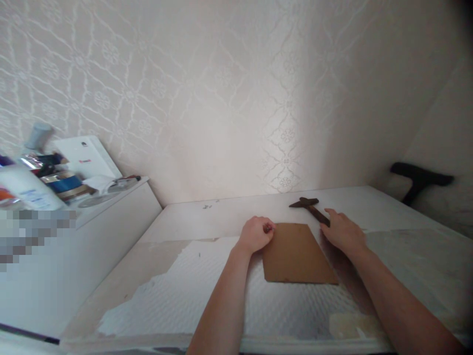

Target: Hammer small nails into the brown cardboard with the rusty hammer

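Note:
A brown cardboard sheet lies flat on a white table in front of me. My left hand rests at the sheet's upper left corner with its fingers curled into a pinch; what they hold, if anything, is too small to name. My right hand lies just past the sheet's upper right corner, fingers stretched over the handle of a rusty hammer. The hammer's head points away toward the wall.
The table's white covering is torn, showing bare patches at the left and right. A lower white cabinet at the left carries bottles, tubes and a white tablet. A black handle-like object sticks out at the right. A patterned wall stands behind.

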The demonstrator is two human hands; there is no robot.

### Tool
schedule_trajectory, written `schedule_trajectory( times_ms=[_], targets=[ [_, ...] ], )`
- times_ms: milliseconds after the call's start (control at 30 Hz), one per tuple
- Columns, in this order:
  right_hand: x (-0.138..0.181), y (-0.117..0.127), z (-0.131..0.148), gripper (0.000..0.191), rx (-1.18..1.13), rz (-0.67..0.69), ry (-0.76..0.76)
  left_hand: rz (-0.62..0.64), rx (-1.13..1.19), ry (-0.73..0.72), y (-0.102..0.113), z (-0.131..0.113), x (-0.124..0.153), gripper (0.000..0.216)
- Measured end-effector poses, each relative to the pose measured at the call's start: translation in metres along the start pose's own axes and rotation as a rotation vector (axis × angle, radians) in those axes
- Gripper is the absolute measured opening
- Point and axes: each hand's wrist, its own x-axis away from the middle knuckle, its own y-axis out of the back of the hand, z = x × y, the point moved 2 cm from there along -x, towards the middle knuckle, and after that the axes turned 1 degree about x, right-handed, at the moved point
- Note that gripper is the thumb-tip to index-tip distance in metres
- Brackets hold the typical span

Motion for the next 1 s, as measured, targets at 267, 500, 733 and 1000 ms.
schedule_trajectory(
  times_ms=[267,500,733,1000],
  targets=[
    [-0.003,0.01,0.004,0.049,-0.097,0.019,-0.005,-0.016,0.031,0.007,0.002,-0.002,0.002,0.02],
    [-0.002,0.035,-0.007,0.053,-0.606,0.132,-0.039,-0.055,0.139,0.029,-0.002,0.002,0.002,0.031],
    [0.036,0.057,-0.011,0.059,-0.973,0.519,0.202,-0.058,0.184,0.052,-0.006,0.005,0.001,0.04],
    [0.048,0.057,0.02,0.057,-0.992,0.521,0.306,-0.052,0.186,0.065,-0.005,0.005,0.002,0.043]
  ],
)
